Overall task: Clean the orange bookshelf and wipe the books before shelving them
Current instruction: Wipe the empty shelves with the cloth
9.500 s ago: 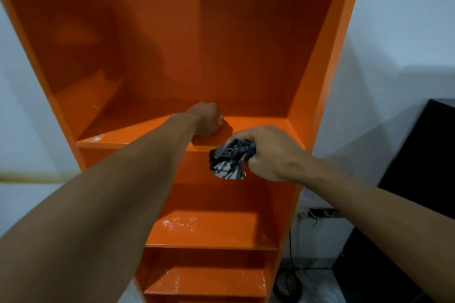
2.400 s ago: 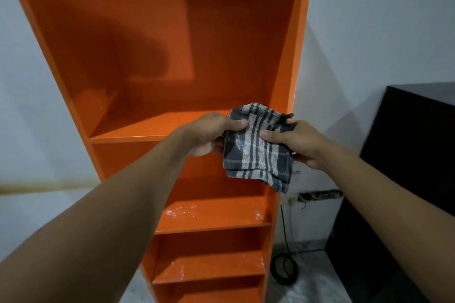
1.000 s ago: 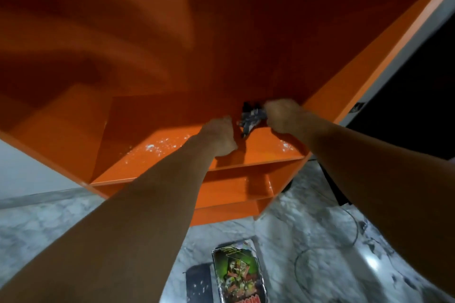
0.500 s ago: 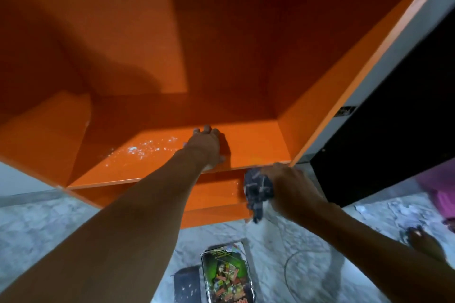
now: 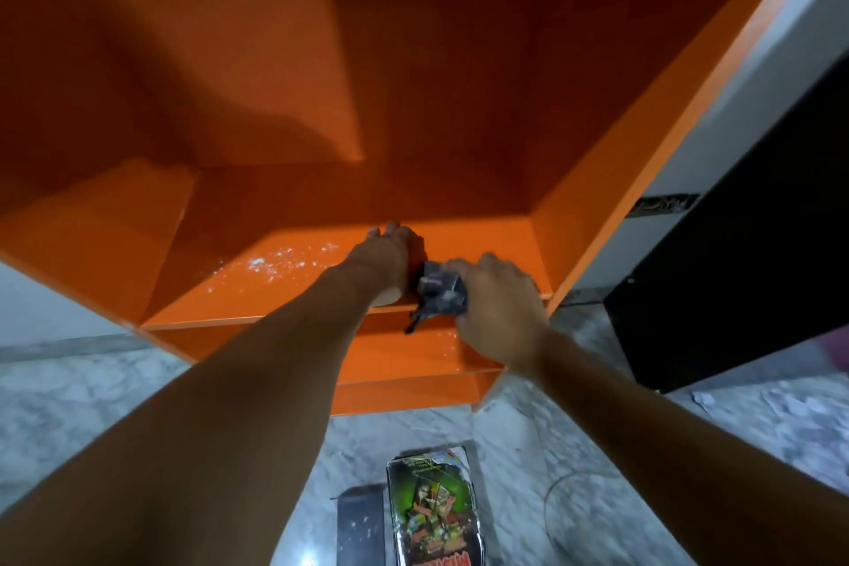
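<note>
On the orange bookshelf [image 5: 597, 179], left hand [image 5: 390, 255] open on dusty shelf [image 5: 285, 290], right hand [image 5: 498, 306] gripping bunched cloth [image 5: 440, 295]

Grey marble floor [image 5: 92, 404], white wall [image 5: 758, 37], black cabinet [image 5: 758, 290].

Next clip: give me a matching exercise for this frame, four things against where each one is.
Things
1. left hand
2. cloth
3. white dust
4. green-covered book

Places
A. lying on the marble floor
B. bunched in the right hand
C. laid on the shelf, next to the cloth
D. scattered over the shelf's left part

Pairs: 1-C, 2-B, 3-D, 4-A
</note>
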`<state>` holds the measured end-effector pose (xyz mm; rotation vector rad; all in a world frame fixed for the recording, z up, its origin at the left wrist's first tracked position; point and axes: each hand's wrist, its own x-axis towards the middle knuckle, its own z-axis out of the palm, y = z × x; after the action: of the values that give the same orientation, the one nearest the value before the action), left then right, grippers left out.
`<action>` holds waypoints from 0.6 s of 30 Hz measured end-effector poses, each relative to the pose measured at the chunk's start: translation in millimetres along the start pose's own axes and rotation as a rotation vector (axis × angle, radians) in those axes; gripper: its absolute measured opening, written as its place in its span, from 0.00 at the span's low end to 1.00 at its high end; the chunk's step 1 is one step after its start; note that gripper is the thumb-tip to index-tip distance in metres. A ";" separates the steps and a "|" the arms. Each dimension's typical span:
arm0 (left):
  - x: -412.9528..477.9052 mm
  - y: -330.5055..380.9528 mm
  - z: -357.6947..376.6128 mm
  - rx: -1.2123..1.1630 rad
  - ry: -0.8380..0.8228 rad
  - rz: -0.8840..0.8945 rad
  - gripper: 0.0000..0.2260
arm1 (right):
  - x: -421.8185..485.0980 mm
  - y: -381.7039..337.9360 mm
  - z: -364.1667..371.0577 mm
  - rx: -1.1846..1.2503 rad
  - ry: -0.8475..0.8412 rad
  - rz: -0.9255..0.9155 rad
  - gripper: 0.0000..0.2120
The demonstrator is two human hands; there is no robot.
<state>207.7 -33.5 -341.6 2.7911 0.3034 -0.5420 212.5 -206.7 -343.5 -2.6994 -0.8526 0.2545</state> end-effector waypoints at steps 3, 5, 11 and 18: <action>-5.1 -7.6 -4.6 -0.036 -0.011 0.006 0.33 | -30.6 -1.5 -15.5 0.275 -0.131 0.097 0.08; -7.5 -18.0 -11.0 -0.049 -0.032 -0.007 0.28 | -21.1 -0.2 -30.7 0.300 -0.044 0.118 0.07; -22.9 -41.7 -14.6 -0.135 0.072 0.034 0.27 | 92.6 -2.9 -17.5 0.154 0.060 0.217 0.09; -26.7 -128.2 -24.9 -0.059 0.291 -0.043 0.18 | 48.9 -76.9 43.5 -0.022 0.172 0.037 0.25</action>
<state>159.0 90.5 -338.7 2.8079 0.4327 -0.1301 200.1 -108.4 -362.6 -2.7121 -0.7596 0.0202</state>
